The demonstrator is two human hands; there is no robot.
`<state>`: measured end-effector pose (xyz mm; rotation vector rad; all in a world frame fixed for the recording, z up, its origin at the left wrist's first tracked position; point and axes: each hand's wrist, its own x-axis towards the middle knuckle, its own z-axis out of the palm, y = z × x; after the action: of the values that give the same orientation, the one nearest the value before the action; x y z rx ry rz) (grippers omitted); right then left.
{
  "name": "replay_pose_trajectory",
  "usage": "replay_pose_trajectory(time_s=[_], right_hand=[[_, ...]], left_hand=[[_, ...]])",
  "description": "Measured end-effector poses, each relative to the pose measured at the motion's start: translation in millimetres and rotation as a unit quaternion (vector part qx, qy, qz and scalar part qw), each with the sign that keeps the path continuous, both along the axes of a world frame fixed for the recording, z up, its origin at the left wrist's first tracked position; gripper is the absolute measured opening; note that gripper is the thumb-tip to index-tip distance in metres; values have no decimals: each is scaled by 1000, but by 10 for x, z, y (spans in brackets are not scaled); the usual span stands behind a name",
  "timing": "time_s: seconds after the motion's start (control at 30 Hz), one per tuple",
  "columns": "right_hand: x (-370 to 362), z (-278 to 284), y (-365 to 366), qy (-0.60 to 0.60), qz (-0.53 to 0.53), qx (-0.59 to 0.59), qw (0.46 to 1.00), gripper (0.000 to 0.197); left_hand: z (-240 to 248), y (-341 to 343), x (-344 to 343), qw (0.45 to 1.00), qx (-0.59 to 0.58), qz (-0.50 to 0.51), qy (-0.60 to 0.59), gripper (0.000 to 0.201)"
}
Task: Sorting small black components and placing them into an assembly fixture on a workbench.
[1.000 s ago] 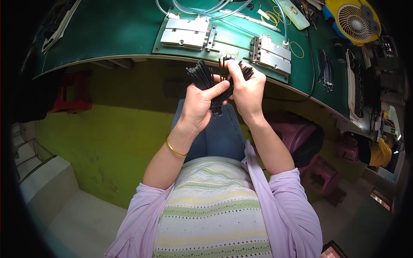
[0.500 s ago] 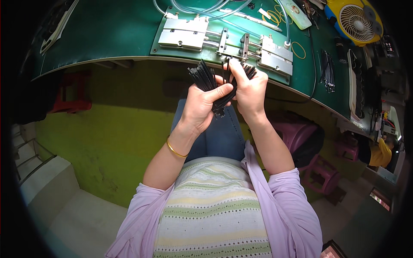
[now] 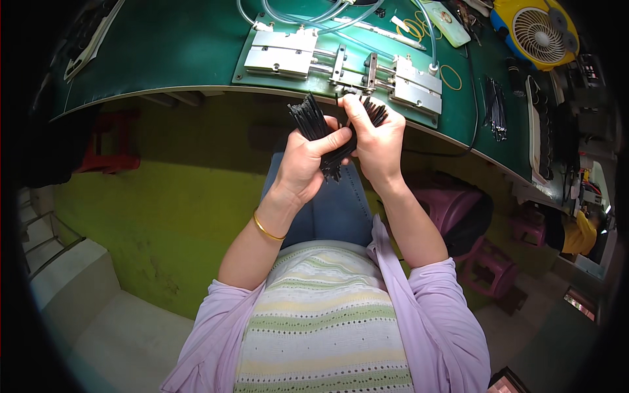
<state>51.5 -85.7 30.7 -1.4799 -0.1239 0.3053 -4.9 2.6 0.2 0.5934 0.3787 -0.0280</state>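
Both my hands hold a bundle of thin black strips (image 3: 313,120) just below the green workbench's front edge (image 3: 196,88). My left hand (image 3: 306,164) wraps around the bundle's lower part, thumb across it. My right hand (image 3: 375,141) grips the bundle's right side, with more black strip ends sticking out past its fingers. A metal fixture with two grey blocks and rods (image 3: 341,64) is mounted on the bench directly above my hands.
Clear tubing (image 3: 308,16) loops behind the fixture. A yellow desk fan (image 3: 534,29) stands at the far right, with another pile of black strips (image 3: 496,105) and yellow rubber bands (image 3: 451,77) nearby. A red stool (image 3: 105,141) and pink stools (image 3: 488,265) stand on the floor.
My hands have shifted slightly up toward the bench edge with the bundle, and the strips have been adjusted between my fingers.
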Motion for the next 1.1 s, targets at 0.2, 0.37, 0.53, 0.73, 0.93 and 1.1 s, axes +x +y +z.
replay_pose_trajectory(time_s=[0.2, 0.37, 0.53, 0.73, 0.93, 1.1], right_hand=[[19, -5, 14, -15, -29, -48, 998, 19], [49, -14, 23, -5, -36, -33, 999, 19], [62, 23, 18, 43, -30, -22, 998, 19], [69, -18, 28, 45, -41, 16, 998, 18], [54, -40, 6, 20, -29, 17, 999, 17], [11, 38, 1, 19, -9, -6, 1000, 17]], left_hand=[[-7, -7, 3, 1000, 26, 3, 13, 12], [-23, -13, 25, 999, 36, 3, 17, 12], [-13, -23, 26, 999, 42, 4, 19, 12], [15, -22, 41, 999, 48, 6, 12, 12], [39, -21, 48, 999, 31, 7, 28, 11], [31, -23, 15, 999, 41, 8, 5, 11]])
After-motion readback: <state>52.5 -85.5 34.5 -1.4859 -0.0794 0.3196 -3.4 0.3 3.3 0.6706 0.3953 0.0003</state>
